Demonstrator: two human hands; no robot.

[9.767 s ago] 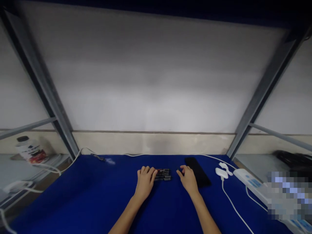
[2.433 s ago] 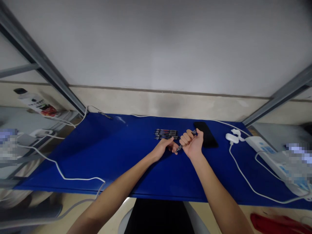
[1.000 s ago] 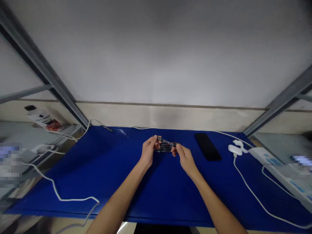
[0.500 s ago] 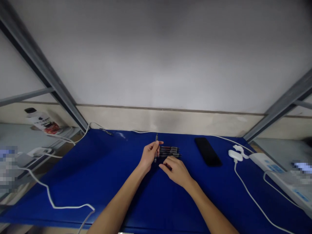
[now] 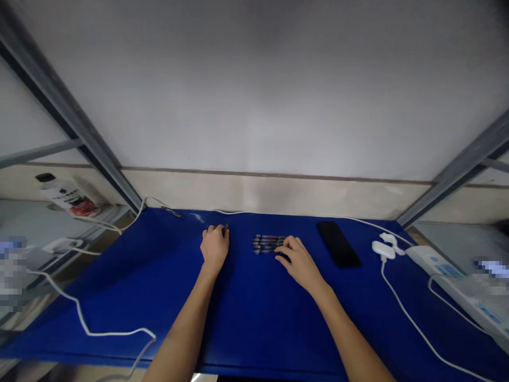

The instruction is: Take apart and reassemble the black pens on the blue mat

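My left hand [image 5: 215, 247] rests on the blue table [image 5: 254, 307] with its fingers curled around a dark pen [image 5: 225, 228], whose tip sticks out past the knuckles. To its right lies a small row of dark pens [image 5: 267, 243], side by side. My right hand [image 5: 297, 259] lies palm down at the right end of that row, fingertips touching the pens and holding nothing.
A black phone [image 5: 338, 243] lies flat right of the pens. Farther right are a white charger [image 5: 383, 248], its cable and a white power strip [image 5: 453, 278]. A white cable [image 5: 93, 331] loops over the front left edge. A bottle [image 5: 66, 194] stands at the far left.
My left hand has carried one pen away to the left and lowered it to the table. My right hand has moved forward onto the right end of the pen row.
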